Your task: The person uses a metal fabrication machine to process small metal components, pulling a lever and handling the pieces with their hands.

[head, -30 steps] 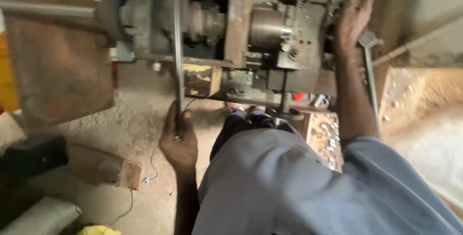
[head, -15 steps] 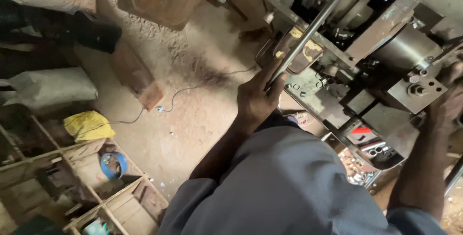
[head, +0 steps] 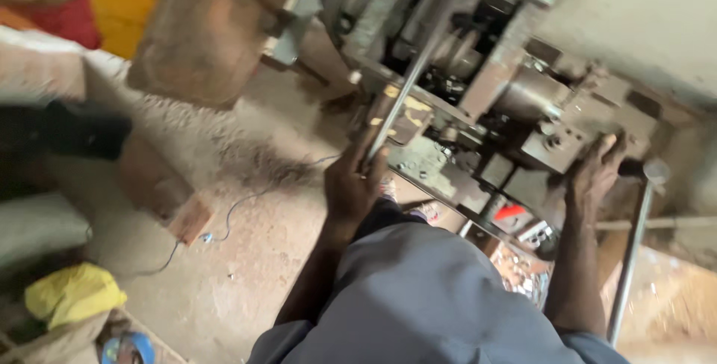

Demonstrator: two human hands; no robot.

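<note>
We are seeing much of the machine (head: 515,103) blurred, and our grey shirt (head: 426,297) is hiding its lower part. A small red tag (head: 510,212) is showing low on the machine, beside a yellow-patched plate (head: 403,114). Our left hand (head: 351,185) is closing around the long steel lever (head: 418,65), which is slanting up across the machine. Our right hand (head: 594,173) is resting spread on a grey block (head: 567,136). A thin rod (head: 631,252) is standing just beside it.
</note>
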